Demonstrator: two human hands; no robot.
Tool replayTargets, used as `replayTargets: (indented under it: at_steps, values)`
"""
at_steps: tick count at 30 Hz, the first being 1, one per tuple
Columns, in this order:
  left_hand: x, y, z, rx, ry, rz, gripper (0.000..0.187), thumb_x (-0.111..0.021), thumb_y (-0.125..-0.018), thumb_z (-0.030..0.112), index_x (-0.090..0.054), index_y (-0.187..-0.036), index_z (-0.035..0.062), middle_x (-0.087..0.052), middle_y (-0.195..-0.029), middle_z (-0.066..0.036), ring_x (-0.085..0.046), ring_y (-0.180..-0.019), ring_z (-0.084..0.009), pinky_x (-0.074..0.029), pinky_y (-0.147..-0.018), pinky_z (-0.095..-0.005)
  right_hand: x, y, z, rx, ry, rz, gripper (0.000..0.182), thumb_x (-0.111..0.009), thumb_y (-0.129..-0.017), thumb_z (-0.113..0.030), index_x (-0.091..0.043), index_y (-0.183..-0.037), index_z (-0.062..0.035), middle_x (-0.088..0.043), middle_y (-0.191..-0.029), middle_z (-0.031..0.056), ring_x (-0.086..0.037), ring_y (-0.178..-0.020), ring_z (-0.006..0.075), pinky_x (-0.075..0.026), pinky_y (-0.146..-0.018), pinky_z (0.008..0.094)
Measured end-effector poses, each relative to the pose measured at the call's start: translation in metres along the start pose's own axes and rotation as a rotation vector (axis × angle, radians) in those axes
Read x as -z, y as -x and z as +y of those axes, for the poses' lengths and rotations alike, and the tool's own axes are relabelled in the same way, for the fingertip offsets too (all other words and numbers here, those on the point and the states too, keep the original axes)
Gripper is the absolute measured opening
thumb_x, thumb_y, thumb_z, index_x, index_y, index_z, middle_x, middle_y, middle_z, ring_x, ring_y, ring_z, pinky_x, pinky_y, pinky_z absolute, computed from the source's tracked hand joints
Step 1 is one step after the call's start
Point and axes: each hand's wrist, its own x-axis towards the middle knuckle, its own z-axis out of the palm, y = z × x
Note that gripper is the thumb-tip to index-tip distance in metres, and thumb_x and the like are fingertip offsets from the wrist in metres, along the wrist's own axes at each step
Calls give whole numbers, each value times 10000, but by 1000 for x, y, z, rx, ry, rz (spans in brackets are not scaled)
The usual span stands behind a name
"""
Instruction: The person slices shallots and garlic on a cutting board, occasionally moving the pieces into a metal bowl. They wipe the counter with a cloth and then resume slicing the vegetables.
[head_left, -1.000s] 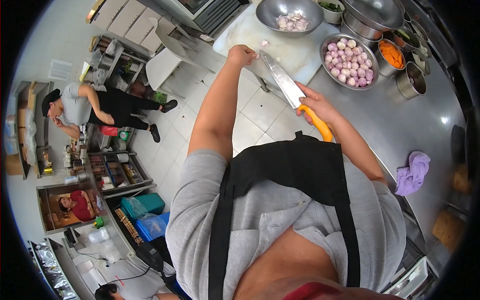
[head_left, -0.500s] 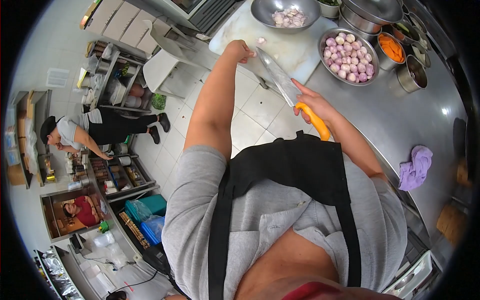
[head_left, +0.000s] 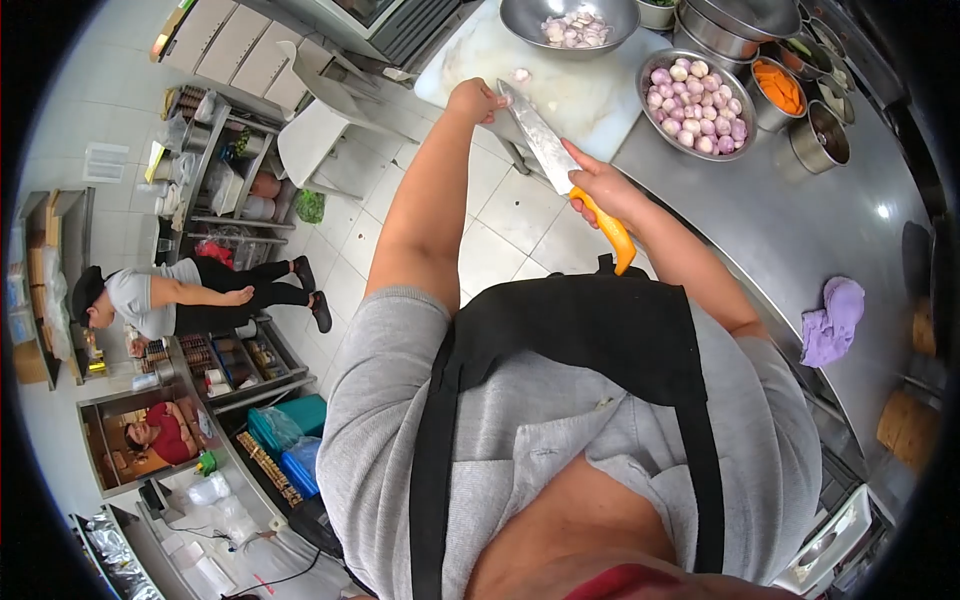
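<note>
My right hand (head_left: 606, 192) grips the yellow handle of a large kitchen knife (head_left: 541, 140), its blade pointing up and left over the near edge of a white cutting board (head_left: 447, 75). Beside the blade tip is my left hand (head_left: 474, 101), fingers pinched together; whatever lies between them is too small to make out. A small pale shallot piece (head_left: 521, 75) rests on the board just beyond the tip. Sliced shallots (head_left: 577, 30) lie in a metal bowl (head_left: 517, 28) at the board's far side. Whole peeled shallots (head_left: 697, 105) fill another metal bowl (head_left: 650, 122) to the right.
On the steel counter (head_left: 720, 210) stand a pot of orange carrot pieces (head_left: 778, 88), a metal pot (head_left: 822, 140) and a purple cloth (head_left: 832, 322). A white chair (head_left: 315, 130) is left of the board. Farther left, a person (head_left: 190, 295) stands by shelves.
The knife and my right hand have shifted slightly left, bringing the blade tip closer to my left fingers. The person at left has moved an arm and stands differently.
</note>
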Motion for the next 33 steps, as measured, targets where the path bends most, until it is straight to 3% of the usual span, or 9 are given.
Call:
replayTargets:
  at_steps: [9, 11, 21, 24, 26, 33]
  values:
    - [-13, 14, -13, -135, 75, 184, 328, -787, -734, 214, -553, -857, 19, -613, -706, -84, -581, -534, -149, -498, -470, -283, -6, -7, -3, -22, 149, 42, 596, -385, -915, -174, -215, -1473, -295, -466, -611, 34, -434, -429, 127, -413, -419, 296]
    - [-10, 16, -10, -155, 80, 176, 288, -771, -755, 197, -549, -861, 48, -587, -643, -52, -531, -486, -115, -467, -450, -270, -5, -3, -2, -33, 205, 41, 596, -380, -914, -176, -214, -1473, -300, -471, -618, 34, -435, -430, 127, -414, -419, 295]
    - [-1, 11, -10, -103, 200, 120, 217, -740, -779, 135, -605, -928, 53, -564, -674, -23, -521, -522, -112, -467, -453, -266, -4, 16, -13, -110, 200, -1, 588, -381, -928, -189, -202, -1473, -316, -477, -651, 37, -436, -444, 120, -410, -420, 281]
    - [2, 5, -11, -139, 190, -39, 206, -709, -801, 111, -633, -991, 83, -537, -660, -10, -510, -519, -111, -478, -459, -270, 10, 28, -17, -139, 222, -27, 559, -396, -947, -215, -222, -1465, -333, -471, -635, 30, -421, -431, 99, -395, -390, 251]
    - [5, 9, -7, -175, -1, -18, 172, -683, -819, 95, -650, -988, 105, -492, -634, 7, -489, -511, -109, -485, -465, -270, 12, 37, -22, -166, 281, 33, 558, -400, -949, -212, -224, -1464, -336, -474, -632, 34, -428, -424, 104, -400, -388, 258]
    - [7, 8, -15, -144, 29, -2, 142, -681, -816, 93, -659, -956, 109, -510, -688, 12, -511, -581, -95, -510, -490, -266, 17, 42, -25, -96, 402, 203, 557, -389, -945, -182, -242, -1457, -347, -468, -627, 35, -443, -426, 107, -406, -384, 262]
